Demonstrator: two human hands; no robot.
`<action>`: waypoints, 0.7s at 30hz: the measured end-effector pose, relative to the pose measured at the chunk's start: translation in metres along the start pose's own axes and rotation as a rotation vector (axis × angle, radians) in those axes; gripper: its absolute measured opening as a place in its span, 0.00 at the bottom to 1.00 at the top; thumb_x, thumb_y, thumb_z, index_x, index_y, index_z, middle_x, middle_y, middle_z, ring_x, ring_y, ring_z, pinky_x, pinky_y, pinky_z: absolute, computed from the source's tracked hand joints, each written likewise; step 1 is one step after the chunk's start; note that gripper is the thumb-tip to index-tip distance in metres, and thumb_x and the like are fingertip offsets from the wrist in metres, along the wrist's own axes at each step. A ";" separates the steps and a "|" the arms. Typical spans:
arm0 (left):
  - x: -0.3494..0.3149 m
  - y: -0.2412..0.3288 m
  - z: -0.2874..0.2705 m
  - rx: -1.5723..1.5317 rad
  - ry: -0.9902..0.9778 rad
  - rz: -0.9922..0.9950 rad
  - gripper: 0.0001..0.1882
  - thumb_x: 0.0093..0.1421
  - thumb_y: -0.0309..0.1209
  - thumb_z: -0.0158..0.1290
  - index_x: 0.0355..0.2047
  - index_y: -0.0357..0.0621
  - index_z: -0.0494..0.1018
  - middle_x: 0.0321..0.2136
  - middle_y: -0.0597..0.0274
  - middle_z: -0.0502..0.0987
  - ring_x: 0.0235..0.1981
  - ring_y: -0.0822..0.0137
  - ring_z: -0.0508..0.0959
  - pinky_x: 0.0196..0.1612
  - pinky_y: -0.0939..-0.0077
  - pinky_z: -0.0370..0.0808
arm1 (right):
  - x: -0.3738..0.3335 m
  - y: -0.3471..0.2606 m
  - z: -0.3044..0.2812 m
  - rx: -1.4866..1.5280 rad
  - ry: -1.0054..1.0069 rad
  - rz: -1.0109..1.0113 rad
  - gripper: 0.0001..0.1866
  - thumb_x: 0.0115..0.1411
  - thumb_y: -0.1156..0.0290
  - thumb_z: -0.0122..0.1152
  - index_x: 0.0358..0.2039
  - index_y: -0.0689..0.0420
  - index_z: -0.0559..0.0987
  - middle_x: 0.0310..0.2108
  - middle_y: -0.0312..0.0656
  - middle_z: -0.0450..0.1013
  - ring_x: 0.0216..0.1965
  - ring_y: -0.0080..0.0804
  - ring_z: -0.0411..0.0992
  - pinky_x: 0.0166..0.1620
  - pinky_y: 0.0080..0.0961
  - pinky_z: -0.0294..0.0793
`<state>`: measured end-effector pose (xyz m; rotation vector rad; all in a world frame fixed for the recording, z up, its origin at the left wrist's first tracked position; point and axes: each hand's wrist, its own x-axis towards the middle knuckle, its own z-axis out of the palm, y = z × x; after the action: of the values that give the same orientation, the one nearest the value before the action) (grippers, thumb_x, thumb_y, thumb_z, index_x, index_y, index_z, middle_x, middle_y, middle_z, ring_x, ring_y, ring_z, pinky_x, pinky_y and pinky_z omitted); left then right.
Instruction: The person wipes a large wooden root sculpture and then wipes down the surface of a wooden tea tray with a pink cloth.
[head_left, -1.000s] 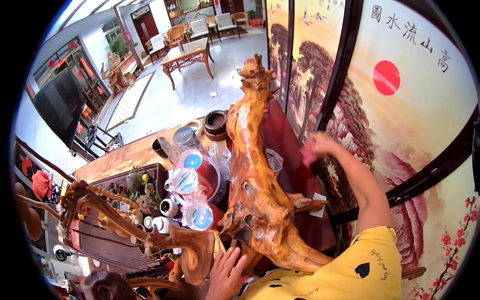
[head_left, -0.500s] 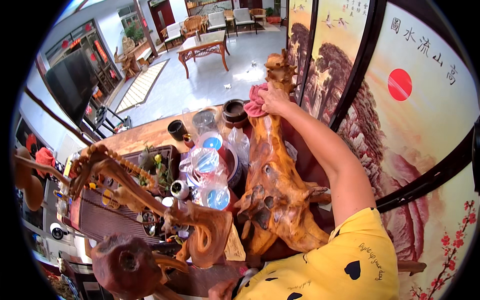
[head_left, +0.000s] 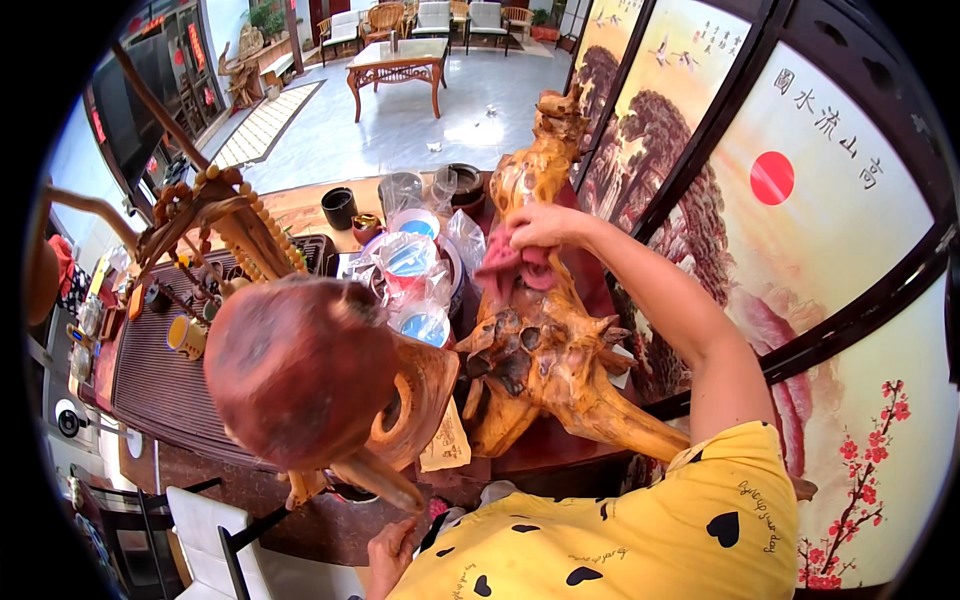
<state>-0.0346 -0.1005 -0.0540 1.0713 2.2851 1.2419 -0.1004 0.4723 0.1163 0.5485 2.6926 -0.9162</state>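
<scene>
My right hand (head_left: 545, 228) is closed on a bunched pink cloth (head_left: 515, 268), pressing it against the upper trunk of a glossy, knobbly root-wood carving (head_left: 560, 345). The carving stands on a dark red table, its narrow top rising beyond my hand and its thick roots spreading toward me. My left hand (head_left: 390, 552) hangs low near the bottom edge, beside my yellow shirt and just below the tip of another wooden root. Its fingers are mostly turned under, and I see nothing in them.
A large reddish-brown wooden knob (head_left: 300, 370) juts up close on the left, with bead strings (head_left: 240, 225) hanging behind it. Plastic-wrapped bowls (head_left: 410, 262) stand left of the carving. A painted folding screen (head_left: 830, 230) lines the right. A dark cup (head_left: 339, 208) sits farther back.
My right hand has drawn the pink cloth down the trunk toward me, from just under the top knobs to mid-trunk. The view has shifted, bringing the wooden knob higher and more of my left hand into sight.
</scene>
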 end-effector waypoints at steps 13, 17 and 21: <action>-0.006 -0.011 -0.017 -0.032 -0.003 -0.017 0.11 0.54 0.17 0.53 0.39 0.35 0.78 0.31 0.45 0.79 0.33 0.47 0.80 0.36 0.64 0.77 | -0.055 -0.036 0.038 -0.459 0.059 -0.130 0.17 0.49 0.61 0.59 0.39 0.55 0.79 0.44 0.51 0.74 0.49 0.47 0.71 0.50 0.35 0.70; -0.002 -0.016 -0.026 -0.040 0.037 0.000 0.12 0.54 0.16 0.53 0.40 0.34 0.78 0.33 0.46 0.80 0.35 0.48 0.81 0.38 0.66 0.77 | -0.068 -0.065 0.031 -0.476 -0.232 -0.112 0.20 0.49 0.59 0.57 0.39 0.58 0.80 0.36 0.52 0.77 0.43 0.50 0.75 0.46 0.39 0.73; -0.003 -0.027 -0.029 -0.044 0.054 0.023 0.12 0.54 0.15 0.53 0.40 0.34 0.77 0.33 0.46 0.80 0.34 0.48 0.81 0.38 0.66 0.77 | -0.068 -0.048 0.022 -0.399 0.062 -0.109 0.19 0.49 0.60 0.57 0.39 0.57 0.80 0.40 0.49 0.77 0.45 0.48 0.74 0.48 0.38 0.72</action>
<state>-0.0617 -0.1287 -0.0602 1.0645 2.2803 1.3396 -0.0573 0.4052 0.1487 0.3504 2.8739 -0.3672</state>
